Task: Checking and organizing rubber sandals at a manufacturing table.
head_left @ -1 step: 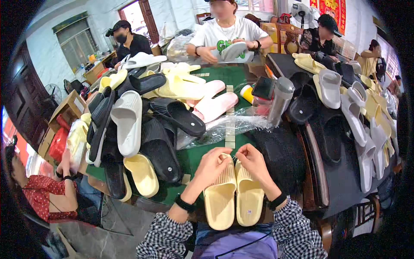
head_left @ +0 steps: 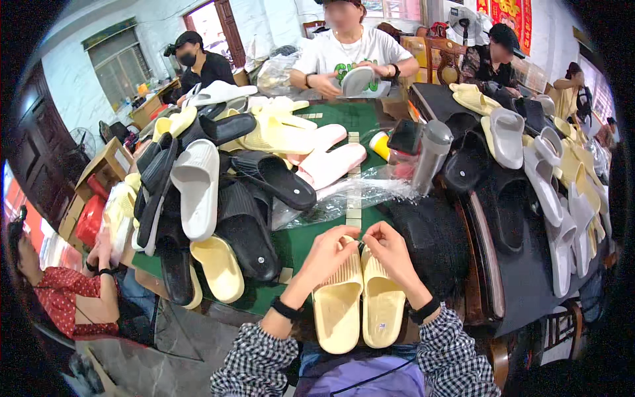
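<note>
Yellow slippers [head_left: 337,321]: the pair sat side by side at the near edge of the green desk [head_left: 309,233], toes pointing away, with a tiny sticker [head_left: 381,325] inside the right one
Left hand [head_left: 329,257]: was over the toe end of the left slipper, fingers curled in narrow, honestly couldn't tell if the tips pinched anything
Right hand [head_left: 389,257]: same deal over the right slipper, fingers bunched just beside the other hand's, grip too small to make out
Past the toes: clear plastic wrap [head_left: 331,206] lay there, pink slippers [head_left: 336,163] behind it
Left pile: black slippers [head_left: 246,228] and a white slipper [head_left: 196,192] were heaped up, kinda messy
Right side: a metallic bottle [head_left: 434,153] stood near a yellow cup [head_left: 379,145]
</note>
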A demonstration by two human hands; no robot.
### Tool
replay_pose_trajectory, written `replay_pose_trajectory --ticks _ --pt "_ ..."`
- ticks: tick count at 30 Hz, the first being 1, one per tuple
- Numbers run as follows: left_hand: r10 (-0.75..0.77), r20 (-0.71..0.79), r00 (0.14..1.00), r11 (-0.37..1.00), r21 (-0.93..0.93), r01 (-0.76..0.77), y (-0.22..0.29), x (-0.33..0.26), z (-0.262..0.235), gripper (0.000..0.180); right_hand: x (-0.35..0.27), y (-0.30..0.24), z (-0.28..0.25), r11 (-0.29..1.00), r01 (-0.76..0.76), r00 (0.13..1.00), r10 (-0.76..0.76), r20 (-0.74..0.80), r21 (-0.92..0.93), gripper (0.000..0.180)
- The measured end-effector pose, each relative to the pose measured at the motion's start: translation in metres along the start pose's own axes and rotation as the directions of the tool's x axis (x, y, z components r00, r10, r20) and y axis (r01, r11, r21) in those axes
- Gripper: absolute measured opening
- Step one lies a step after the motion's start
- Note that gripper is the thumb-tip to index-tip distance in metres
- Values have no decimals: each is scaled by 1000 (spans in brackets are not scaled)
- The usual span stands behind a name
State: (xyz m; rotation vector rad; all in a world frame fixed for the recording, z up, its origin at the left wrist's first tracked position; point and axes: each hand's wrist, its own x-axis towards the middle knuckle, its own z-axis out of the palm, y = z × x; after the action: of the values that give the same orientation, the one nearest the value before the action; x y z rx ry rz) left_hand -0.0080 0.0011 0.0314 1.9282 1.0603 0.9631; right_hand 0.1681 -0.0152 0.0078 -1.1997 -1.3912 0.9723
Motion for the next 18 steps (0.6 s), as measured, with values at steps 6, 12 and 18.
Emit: replay_pose_trajectory --ticks 6,12,18 --pt "-7 54 999 1000 -26 8 -16 10 18 18 0 13 -5 987 -64 998 66 -10 148 11" --pt "-48 -93 994 994 -98 39 -18 4 17 13 -1 8 -2 904 71 995 -33 -97 421 17" --pt "33 -80 996 999 -22 -35 -19 4 21 13 -3 11 -6 939 32 983 32 -181 344 11"
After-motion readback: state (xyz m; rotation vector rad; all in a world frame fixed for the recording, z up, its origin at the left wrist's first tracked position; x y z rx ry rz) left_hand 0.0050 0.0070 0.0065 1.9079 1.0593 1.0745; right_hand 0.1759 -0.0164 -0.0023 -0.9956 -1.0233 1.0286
